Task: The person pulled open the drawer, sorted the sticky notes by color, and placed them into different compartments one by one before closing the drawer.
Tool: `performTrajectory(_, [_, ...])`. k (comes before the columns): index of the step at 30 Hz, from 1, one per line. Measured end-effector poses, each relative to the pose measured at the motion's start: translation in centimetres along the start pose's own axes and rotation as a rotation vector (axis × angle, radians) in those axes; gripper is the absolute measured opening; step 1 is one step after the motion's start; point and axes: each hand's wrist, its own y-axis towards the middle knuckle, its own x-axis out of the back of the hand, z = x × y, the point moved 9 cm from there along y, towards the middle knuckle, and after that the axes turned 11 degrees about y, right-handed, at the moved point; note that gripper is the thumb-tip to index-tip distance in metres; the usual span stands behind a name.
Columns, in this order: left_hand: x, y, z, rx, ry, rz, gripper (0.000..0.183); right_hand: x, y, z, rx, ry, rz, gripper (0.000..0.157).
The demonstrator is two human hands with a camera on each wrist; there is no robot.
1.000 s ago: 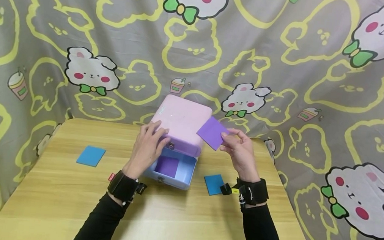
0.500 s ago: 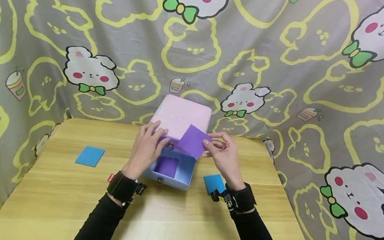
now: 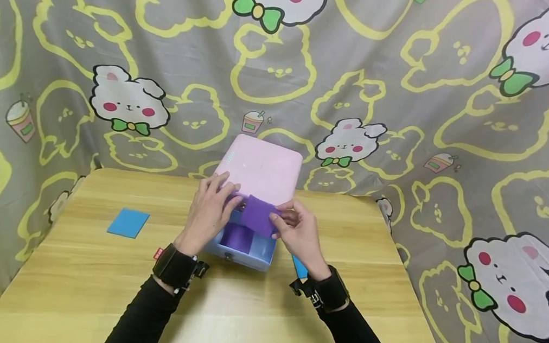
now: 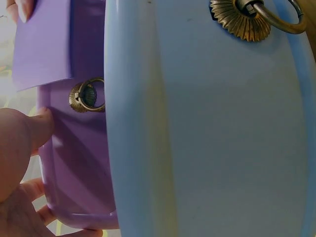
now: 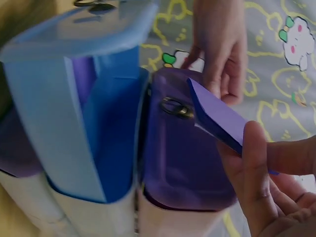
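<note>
A small drawer cabinet [image 3: 261,165] with a pink top stands at the back middle of the table. Its blue drawer [image 3: 261,249] is pulled out, and a purple piece [image 3: 236,238] lies inside. My left hand [image 3: 209,206] rests on the cabinet's upper front left corner, thumb near the edge of the purple drawer front [image 4: 81,168]. Between thumb and fingers, my right hand [image 3: 300,232] pinches a flat purple square [image 3: 258,215]. The square is tilted in front of the purple drawer front, above the open drawer, and hides part of both.
A blue square [image 3: 128,223] lies on the table at the left. Another blue square [image 3: 300,267] lies right of the cabinet, partly covered by my right wrist. A patterned curtain [image 3: 282,79] hangs close behind the wooden table [image 3: 237,321].
My right hand has moved left and down with the purple square, from right of the cabinet to just above the open blue drawer. My left hand has stayed on the cabinet.
</note>
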Motion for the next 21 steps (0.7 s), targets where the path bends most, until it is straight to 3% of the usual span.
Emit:
performTrajectory(10, [0.3, 0.3, 0.1, 0.004, 0.004, 0.016, 0.03, -2.1, -0.3, -2.2, 0.003, -0.039, 0.078, 0.012])
performTrajectory(17, [0.1, -0.1, 0.0, 0.011, -0.002, 0.023, 0.029, -3.6, -1.0, -3.6, -0.089, -0.042, 0.135, 0.011])
performTrajectory(21, [0.1, -0.2, -0.1, 0.006, -0.001, 0.009, 0.029, -3.9, -1.0, -5.1, -0.092, -0.044, 0.148, 0.013])
